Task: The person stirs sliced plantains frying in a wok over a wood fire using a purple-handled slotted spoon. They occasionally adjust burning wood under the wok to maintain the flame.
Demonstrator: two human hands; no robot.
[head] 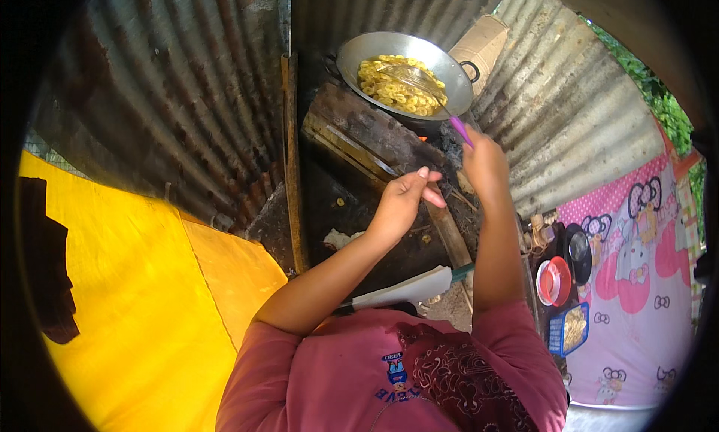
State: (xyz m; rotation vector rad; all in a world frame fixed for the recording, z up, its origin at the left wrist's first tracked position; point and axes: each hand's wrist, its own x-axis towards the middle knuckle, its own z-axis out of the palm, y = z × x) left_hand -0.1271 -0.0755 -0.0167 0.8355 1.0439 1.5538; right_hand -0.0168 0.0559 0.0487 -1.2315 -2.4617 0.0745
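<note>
My right hand grips the purple handle of a slotted metal skimmer. The skimmer's head rests on yellow banana slices, which lie heaped in a wide metal wok with two dark loop handles. Lower and to the left, my left hand hangs in the air, fingers partly spread and holding nothing. Under the wok's near side, a small orange flame shows beside a sooty block.
Corrugated metal sheets wall the fire on several sides. A wooden stick runs toward the fire. At right are a red bowl, a blue basket with pale contents, and a pink printed cloth. Yellow sheeting hangs at left.
</note>
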